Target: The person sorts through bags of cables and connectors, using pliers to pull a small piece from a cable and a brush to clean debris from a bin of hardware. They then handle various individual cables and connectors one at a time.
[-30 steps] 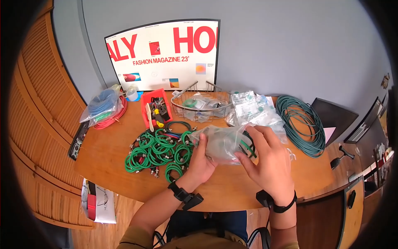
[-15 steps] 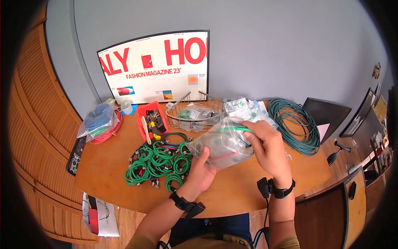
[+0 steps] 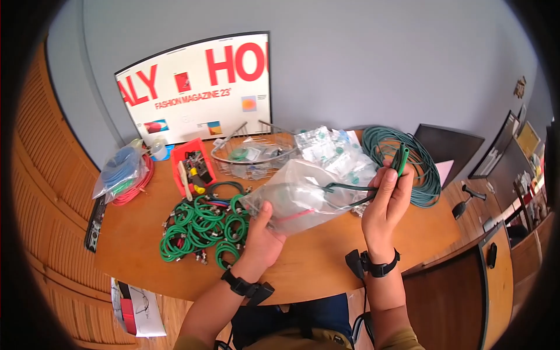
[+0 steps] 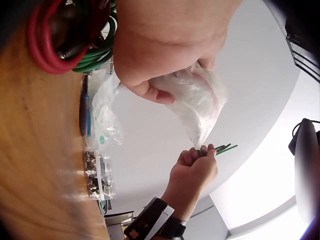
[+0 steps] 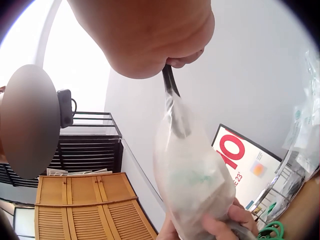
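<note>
Along the table's far edge, an eleven-o'clock screen is reading "FASHION MAGAZINE 23'", left hand gripping a bag, right hand pinching cables.

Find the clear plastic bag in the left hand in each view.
Head: clear plastic bag near centre.
Left wrist: bag right of centre.
Right wrist: bag lower middle.
Shared landmark: right hand, right of bag in head, below it in left wrist, above in right wrist.

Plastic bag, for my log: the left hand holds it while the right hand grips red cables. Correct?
Only the colour is off: the cables in the right hand are green and dark, not red, as the head view shows.
</note>
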A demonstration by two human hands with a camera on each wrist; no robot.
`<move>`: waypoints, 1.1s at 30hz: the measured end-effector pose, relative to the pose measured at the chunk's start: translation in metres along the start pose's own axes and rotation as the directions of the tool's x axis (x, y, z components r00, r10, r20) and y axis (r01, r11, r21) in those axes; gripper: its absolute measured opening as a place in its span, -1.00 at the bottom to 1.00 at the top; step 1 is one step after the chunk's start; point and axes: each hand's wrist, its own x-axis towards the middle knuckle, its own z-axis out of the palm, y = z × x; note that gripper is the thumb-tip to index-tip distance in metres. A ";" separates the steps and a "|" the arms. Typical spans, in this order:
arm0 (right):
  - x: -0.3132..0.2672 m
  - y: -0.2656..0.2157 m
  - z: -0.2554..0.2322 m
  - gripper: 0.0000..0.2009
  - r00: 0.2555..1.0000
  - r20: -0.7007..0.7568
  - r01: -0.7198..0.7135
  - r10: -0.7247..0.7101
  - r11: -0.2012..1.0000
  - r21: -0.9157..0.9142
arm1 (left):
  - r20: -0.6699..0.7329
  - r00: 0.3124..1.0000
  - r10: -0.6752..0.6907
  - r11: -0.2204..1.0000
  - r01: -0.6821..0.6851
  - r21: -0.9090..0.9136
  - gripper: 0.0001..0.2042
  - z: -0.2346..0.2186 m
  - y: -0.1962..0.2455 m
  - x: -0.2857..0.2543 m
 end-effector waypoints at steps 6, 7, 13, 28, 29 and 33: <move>0.008 0.009 -0.022 -0.78 0.993 -0.098 0.057 -0.061 0.998 -0.041 | -0.097 0.995 0.039 0.996 -0.046 -0.072 -0.44 0.012 0.008 -0.004; 0.008 0.010 -0.024 -0.78 0.995 -0.092 0.031 -0.033 0.999 -0.020 | -0.107 0.994 0.033 0.997 -0.041 -0.070 -0.44 0.010 0.008 -0.002; -0.021 0.032 -0.032 -0.83 0.928 0.253 -0.198 0.274 0.937 -0.288 | -0.065 0.995 0.082 0.968 -0.095 -0.232 -0.42 -0.014 0.017 0.005; -0.014 -0.006 -0.024 -0.75 0.624 0.750 0.322 0.218 0.804 -0.501 | 0.053 0.999 0.009 0.939 0.010 -0.343 -0.40 -0.015 0.011 0.000; -0.012 -0.013 -0.026 -0.79 0.642 0.743 0.308 0.190 0.823 -0.477 | 0.014 1.000 0.005 0.951 0.000 -0.309 -0.38 -0.017 0.009 0.001; -0.020 -0.057 -0.022 -0.90 0.851 0.524 0.225 -0.023 0.918 -0.326 | 0.014 0.999 0.043 0.976 -0.039 -0.215 -0.33 -0.016 0.005 -0.002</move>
